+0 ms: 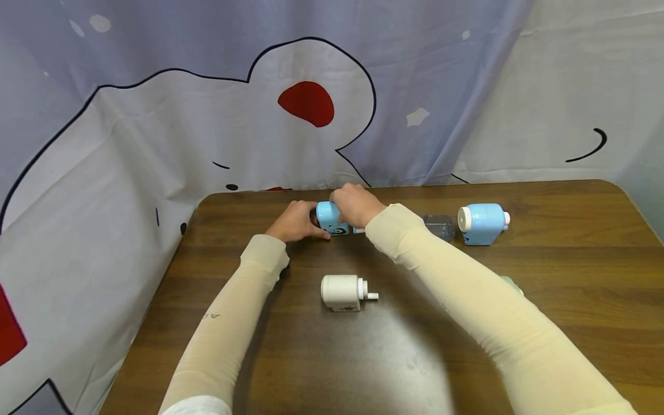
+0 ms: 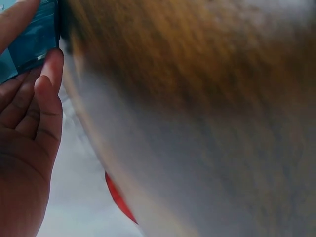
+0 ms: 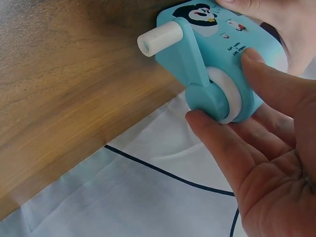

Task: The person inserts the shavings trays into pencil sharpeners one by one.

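Observation:
Near the far edge of the table, both hands are on a light-blue hand-crank pencil sharpener (image 1: 328, 217) with a panda print. Thumb and fingers of my left hand (image 1: 297, 221) hold its left end. My right hand (image 1: 357, 205) grips the crank end: in the right wrist view the thumb (image 3: 276, 81) lies on the printed side and the other fingers reach round beneath. The sharpener's crank (image 3: 195, 52) with its white knob (image 3: 160, 38) points away from the fingers. The left wrist view catches only a corner of the teal body (image 2: 34, 42) between the left thumb and fingers.
A cream pencil sharpener (image 1: 341, 293) lies in the middle of the table. To the right are a clear plastic drawer (image 1: 440, 226), partly behind the right sleeve, and another blue sharpener (image 1: 483, 223). A pale green thing (image 1: 512, 283) peeks past the right forearm. A printed curtain (image 1: 207, 127) hangs behind.

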`<state>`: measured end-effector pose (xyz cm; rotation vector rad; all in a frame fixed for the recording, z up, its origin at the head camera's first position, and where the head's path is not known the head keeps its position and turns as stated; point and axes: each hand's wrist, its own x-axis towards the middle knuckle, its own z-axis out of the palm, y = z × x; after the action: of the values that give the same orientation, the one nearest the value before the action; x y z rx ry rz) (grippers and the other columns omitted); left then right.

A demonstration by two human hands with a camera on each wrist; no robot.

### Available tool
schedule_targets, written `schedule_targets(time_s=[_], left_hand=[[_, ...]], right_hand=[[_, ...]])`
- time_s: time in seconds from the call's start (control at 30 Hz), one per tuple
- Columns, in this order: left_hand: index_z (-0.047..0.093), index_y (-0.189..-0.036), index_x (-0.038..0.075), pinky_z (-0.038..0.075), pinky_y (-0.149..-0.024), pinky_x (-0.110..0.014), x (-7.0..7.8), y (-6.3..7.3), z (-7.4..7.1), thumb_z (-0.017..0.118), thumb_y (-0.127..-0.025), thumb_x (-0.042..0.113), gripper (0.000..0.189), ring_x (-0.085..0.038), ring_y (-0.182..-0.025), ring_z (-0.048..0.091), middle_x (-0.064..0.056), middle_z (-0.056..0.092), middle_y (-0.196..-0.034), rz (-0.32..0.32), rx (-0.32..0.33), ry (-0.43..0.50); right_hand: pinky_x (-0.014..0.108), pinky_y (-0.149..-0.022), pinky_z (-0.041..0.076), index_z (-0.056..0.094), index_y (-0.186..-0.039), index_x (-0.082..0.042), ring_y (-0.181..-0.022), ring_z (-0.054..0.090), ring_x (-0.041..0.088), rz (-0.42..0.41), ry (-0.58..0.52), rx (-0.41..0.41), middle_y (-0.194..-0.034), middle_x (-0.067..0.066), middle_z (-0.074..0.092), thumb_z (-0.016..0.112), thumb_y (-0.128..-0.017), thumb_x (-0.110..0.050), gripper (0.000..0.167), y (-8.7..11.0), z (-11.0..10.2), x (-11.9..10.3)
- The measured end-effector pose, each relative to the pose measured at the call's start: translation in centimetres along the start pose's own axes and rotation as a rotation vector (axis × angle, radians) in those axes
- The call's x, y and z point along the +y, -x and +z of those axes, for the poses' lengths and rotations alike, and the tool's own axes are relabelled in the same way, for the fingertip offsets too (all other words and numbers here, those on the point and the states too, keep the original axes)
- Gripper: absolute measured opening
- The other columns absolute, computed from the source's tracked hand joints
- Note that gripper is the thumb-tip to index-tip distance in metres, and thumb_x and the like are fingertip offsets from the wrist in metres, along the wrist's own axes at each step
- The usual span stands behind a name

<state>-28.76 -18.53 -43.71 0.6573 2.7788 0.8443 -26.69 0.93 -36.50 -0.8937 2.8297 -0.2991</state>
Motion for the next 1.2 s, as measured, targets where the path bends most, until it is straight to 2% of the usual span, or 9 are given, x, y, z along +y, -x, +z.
schedule_targets(time_s=[0.23, 0.43, 0.67, 0.77, 0.9, 1.07, 1.2], left_hand=[[0.068, -0.110, 0.005, 0.054, -0.072, -0.032, -0.3, 0.0, 0.1, 0.094, -0.071, 0.027, 0.052, -0.017, -0.078, 0.064, -0.004, 0.071, -0.091, -0.003, -0.004, 0.006], [0.067, -0.116, 0.004, 0.054, -0.080, -0.035, -0.2, 0.2, 0.0, 0.092, -0.074, 0.029, 0.055, -0.019, -0.088, 0.066, -0.007, 0.071, -0.103, 0.007, -0.020, -0.032], [0.056, -0.134, 0.000, 0.051, -0.093, -0.040, 0.3, 0.2, -0.4, 0.092, -0.075, 0.027, 0.074, -0.025, -0.107, 0.064, -0.012, 0.066, -0.122, 0.034, -0.066, -0.025], [0.050, -0.143, 0.002, 0.048, -0.099, -0.041, 0.7, 0.1, -0.9, 0.091, -0.075, 0.030, 0.084, -0.025, -0.116, 0.059, -0.011, 0.060, -0.134, 0.042, -0.069, -0.015], [0.047, -0.148, 0.005, 0.046, -0.101, -0.041, 1.9, 0.1, -2.0, 0.090, -0.076, 0.033, 0.088, -0.025, -0.121, 0.055, -0.010, 0.054, -0.142, 0.053, -0.059, -0.011], [0.049, -0.146, 0.007, 0.047, -0.100, -0.040, 4.1, -0.2, -3.2, 0.091, -0.076, 0.027, 0.083, -0.026, -0.121, 0.057, -0.008, 0.054, -0.142, 0.076, -0.057, 0.035], [0.053, -0.140, 0.007, 0.045, -0.104, -0.040, 6.1, -0.6, -3.5, 0.091, -0.075, 0.025, 0.078, -0.027, -0.125, 0.055, -0.008, 0.056, -0.141, 0.099, -0.043, 0.048]], right_hand=[[0.041, -0.099, 0.048, 0.067, -0.125, -0.002, -0.108, 0.064, 0.029, -0.012, 0.039, -0.006, -0.116, 0.012, 0.070, 0.079, -0.089, -0.014, 0.040, 0.0, 0.0, -0.2], [0.038, -0.094, 0.051, 0.065, -0.128, -0.002, -0.109, 0.064, 0.030, -0.012, 0.068, -0.053, -0.119, 0.014, 0.068, 0.076, -0.092, -0.016, 0.040, 0.2, -0.3, -0.6], [0.040, -0.095, 0.051, 0.047, -0.148, -0.004, -0.115, 0.062, 0.031, 0.025, 0.039, -0.106, -0.133, 0.017, 0.061, 0.080, -0.089, -0.020, 0.070, 0.4, -1.1, -0.6], [0.042, -0.094, 0.052, 0.048, -0.148, -0.004, -0.116, 0.061, 0.031, 0.040, 0.026, -0.090, -0.132, 0.016, 0.061, 0.081, -0.087, -0.021, 0.071, 0.6, -2.1, -0.7], [0.042, -0.089, 0.054, 0.057, -0.137, -0.004, -0.111, 0.064, 0.031, 0.056, 0.036, -0.070, -0.122, 0.013, 0.066, 0.081, -0.087, -0.022, 0.059, 1.3, -4.1, -1.0], [0.043, -0.087, 0.054, 0.063, -0.127, -0.004, -0.104, 0.065, 0.031, 0.075, 0.030, -0.059, -0.115, 0.011, 0.067, 0.082, -0.086, -0.021, 0.048, 2.1, -6.8, -1.5], [0.044, -0.086, 0.054, 0.064, -0.122, -0.005, -0.101, 0.065, 0.031, 0.074, 0.051, -0.046, -0.109, 0.010, 0.067, 0.082, -0.085, -0.019, 0.044, 2.8, -8.5, -1.7]])
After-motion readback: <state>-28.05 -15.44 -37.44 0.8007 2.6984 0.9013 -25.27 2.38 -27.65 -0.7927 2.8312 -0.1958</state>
